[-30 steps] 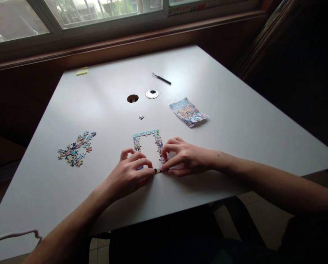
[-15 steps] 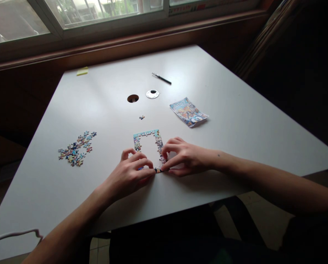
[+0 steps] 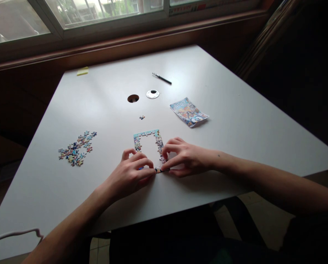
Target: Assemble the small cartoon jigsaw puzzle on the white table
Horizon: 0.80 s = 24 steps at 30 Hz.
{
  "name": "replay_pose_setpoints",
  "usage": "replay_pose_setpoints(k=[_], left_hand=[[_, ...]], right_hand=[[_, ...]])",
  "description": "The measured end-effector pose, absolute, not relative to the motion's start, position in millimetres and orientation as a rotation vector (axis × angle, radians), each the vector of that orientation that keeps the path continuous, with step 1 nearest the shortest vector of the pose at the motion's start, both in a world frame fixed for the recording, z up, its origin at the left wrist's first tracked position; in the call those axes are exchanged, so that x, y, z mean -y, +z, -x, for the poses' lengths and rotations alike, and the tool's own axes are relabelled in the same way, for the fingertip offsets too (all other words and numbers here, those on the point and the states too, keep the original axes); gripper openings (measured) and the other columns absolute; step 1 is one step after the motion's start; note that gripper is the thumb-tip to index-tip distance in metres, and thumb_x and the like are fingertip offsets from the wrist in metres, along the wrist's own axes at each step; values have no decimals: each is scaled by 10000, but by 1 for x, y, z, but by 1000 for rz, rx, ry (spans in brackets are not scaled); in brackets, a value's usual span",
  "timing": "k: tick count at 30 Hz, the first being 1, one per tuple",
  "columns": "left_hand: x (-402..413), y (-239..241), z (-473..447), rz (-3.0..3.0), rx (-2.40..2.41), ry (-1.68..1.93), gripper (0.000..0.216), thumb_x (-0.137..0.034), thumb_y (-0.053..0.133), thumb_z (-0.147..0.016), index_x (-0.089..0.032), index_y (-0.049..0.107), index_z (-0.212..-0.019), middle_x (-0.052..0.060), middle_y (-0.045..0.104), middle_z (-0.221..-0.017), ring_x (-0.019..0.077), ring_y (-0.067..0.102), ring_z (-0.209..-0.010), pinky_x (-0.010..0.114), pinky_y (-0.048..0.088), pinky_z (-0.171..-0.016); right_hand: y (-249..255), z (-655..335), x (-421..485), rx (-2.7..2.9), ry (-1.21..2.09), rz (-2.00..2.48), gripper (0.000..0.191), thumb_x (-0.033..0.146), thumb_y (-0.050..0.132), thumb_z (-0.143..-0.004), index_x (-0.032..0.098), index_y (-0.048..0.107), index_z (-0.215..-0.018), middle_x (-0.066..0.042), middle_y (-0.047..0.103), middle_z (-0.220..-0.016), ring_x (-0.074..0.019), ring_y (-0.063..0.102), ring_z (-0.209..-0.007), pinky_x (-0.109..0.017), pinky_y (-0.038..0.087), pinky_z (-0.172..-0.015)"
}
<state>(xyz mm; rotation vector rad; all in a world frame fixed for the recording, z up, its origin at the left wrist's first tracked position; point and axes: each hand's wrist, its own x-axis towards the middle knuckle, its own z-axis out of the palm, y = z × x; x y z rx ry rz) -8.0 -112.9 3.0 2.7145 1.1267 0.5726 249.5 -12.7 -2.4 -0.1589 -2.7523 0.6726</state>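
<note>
A jigsaw puzzle border (image 3: 146, 133) lies on the white table, a rectangle of joined pieces around a bare middle. My left hand (image 3: 135, 167) is bent over its lower left corner, thumb and forefinger closed on the bottom edge pieces. From the other side, my right hand (image 3: 182, 157) covers the lower right corner, its fingers pinched down on the same bottom edge. Between the two hands a short dark and tan stretch of bottom edge pieces (image 3: 159, 170) shows. Fingers hide both lower corners.
A pile of loose puzzle pieces (image 3: 75, 151) spreads at the left, and one small clump (image 3: 142, 117) lies beyond the border. A picture sheet (image 3: 188, 111), a pen (image 3: 161, 78), a round metal cover (image 3: 152, 94), a table hole (image 3: 132, 98) and a yellow note (image 3: 82, 71) are farther back.
</note>
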Motion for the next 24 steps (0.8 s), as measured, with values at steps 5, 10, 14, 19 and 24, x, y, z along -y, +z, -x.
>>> replay_pose_setpoints(k=[5, 10, 14, 19, 24], left_hand=[[114, 1, 7, -2666, -1147, 597, 150, -184, 632, -912, -282, 700, -1003, -8, 719, -976, 148, 617, -921, 388, 311, -983], [115, 0, 6, -2601, -1153, 592, 130, -207, 625, -910, -277, 696, -994, 11, 699, -1039, 165, 603, -972, 397, 324, -983], [114, 1, 7, -2527, -1159, 590, 141, -231, 636, -900, -266, 687, -1027, 35, 689, -1094, 189, 590, -1014, 409, 344, -993], [111, 7, 10, -2312, -1152, 722, 328, -200, 611, -907, -233, 598, -1233, 82, 670, -1212, 213, 604, -1120, 404, 419, -1016], [108, 8, 15, -2071, -1123, 823, 528, -204, 601, -919, -225, 456, -1426, 127, 624, -1345, 241, 583, -1261, 416, 446, -1089]], right_hand=[[-2, -249, 14, 2761, 659, 160, 237, 313, 687, -892, 310, 748, -1122, -71, 617, -1044, -215, 506, -993, -394, 358, -943], [-4, -249, 15, 2753, 686, 162, 225, 318, 685, -892, 303, 750, -1107, -73, 617, -1055, -218, 510, -1005, -399, 365, -939], [-6, -250, 13, 2734, 721, 151, 231, 307, 706, -876, 297, 746, -1103, -72, 610, -1078, -215, 514, -1017, -400, 364, -954], [-5, -250, 12, 2721, 740, 145, 247, 285, 704, -867, 276, 736, -1112, -76, 615, -1080, -214, 520, -1022, -399, 368, -963], [-5, -250, 12, 2729, 743, 153, 246, 272, 695, -865, 265, 727, -1109, -78, 617, -1099, -216, 518, -1038, -400, 365, -975]])
